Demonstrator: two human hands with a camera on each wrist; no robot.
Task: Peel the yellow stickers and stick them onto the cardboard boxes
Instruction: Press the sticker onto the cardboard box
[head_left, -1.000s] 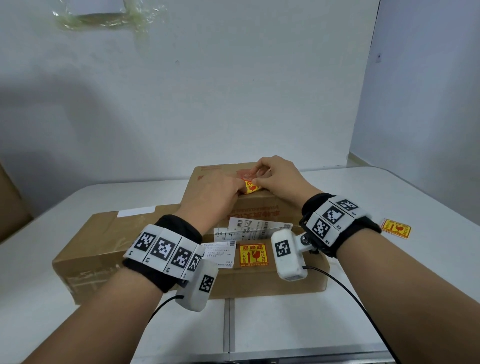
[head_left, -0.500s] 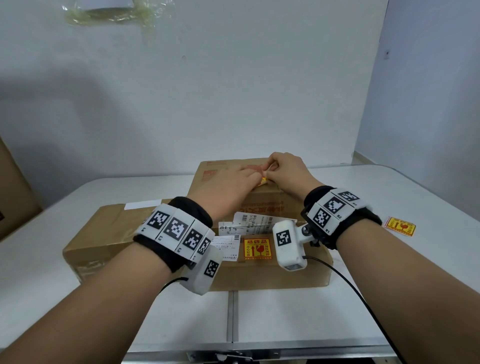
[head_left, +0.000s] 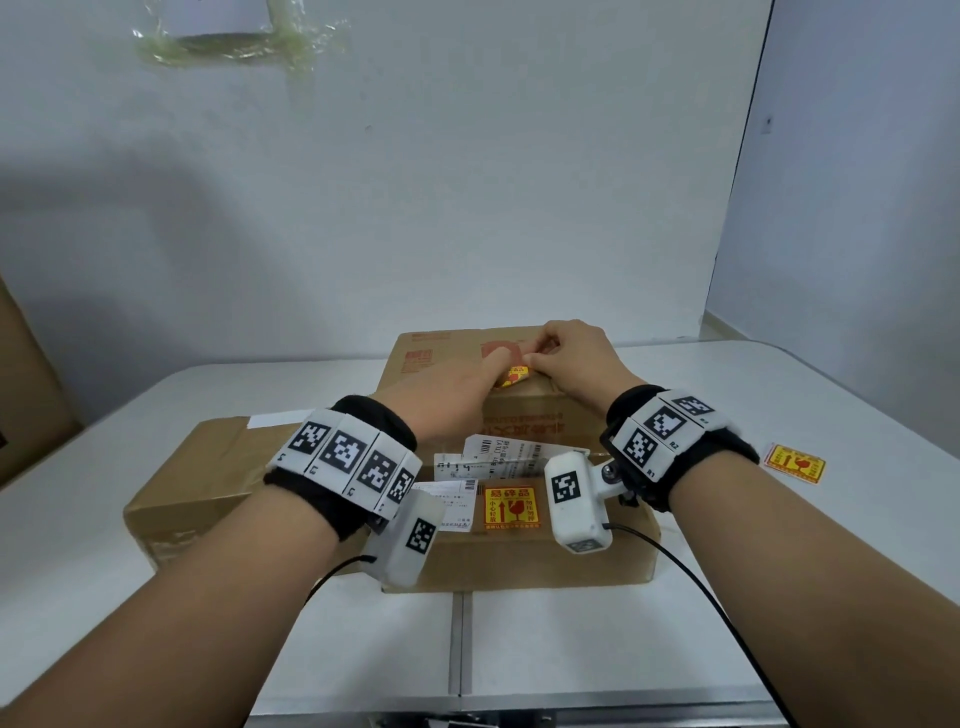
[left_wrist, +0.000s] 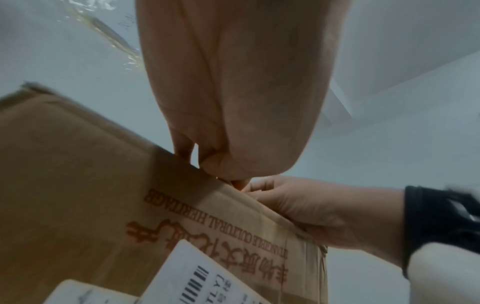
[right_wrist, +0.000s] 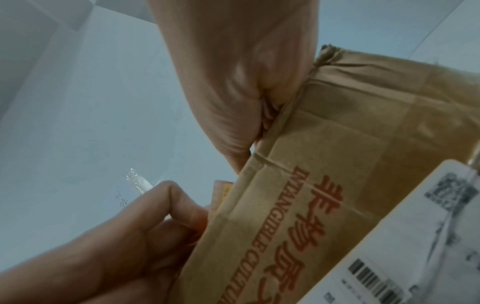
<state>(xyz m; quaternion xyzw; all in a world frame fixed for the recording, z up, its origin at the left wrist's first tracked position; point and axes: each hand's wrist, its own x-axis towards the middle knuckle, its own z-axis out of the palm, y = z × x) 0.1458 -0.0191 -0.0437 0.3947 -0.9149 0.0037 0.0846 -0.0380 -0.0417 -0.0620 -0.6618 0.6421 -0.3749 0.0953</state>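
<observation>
A small cardboard box (head_left: 447, 364) with red print lies on a larger flat cardboard box (head_left: 208, 483). Both hands meet at the near top edge of the small box. Between them is a yellow sticker (head_left: 515, 375), partly curled, lying on the box top. My left hand (head_left: 498, 366) reaches over it from the left and pinches it, fingers bent in the right wrist view (right_wrist: 182, 207). My right hand (head_left: 540, 358) has curled fingers and pinches the sticker's right corner. The right wrist view shows only a sliver of the sticker (right_wrist: 223, 191) past the box edge.
A second yellow sticker (head_left: 511, 508) is stuck on the large box beside white shipping labels (head_left: 498, 457). Another yellow sticker (head_left: 795, 462) lies loose on the white table (head_left: 779, 597) to the right. Part of a brown box (head_left: 26, 395) stands at the far left. A wall is close behind.
Both hands have stayed together at the small box's near top edge. The sticker, nearly hidden half a second ago, now shows between the fingers on the box top.
</observation>
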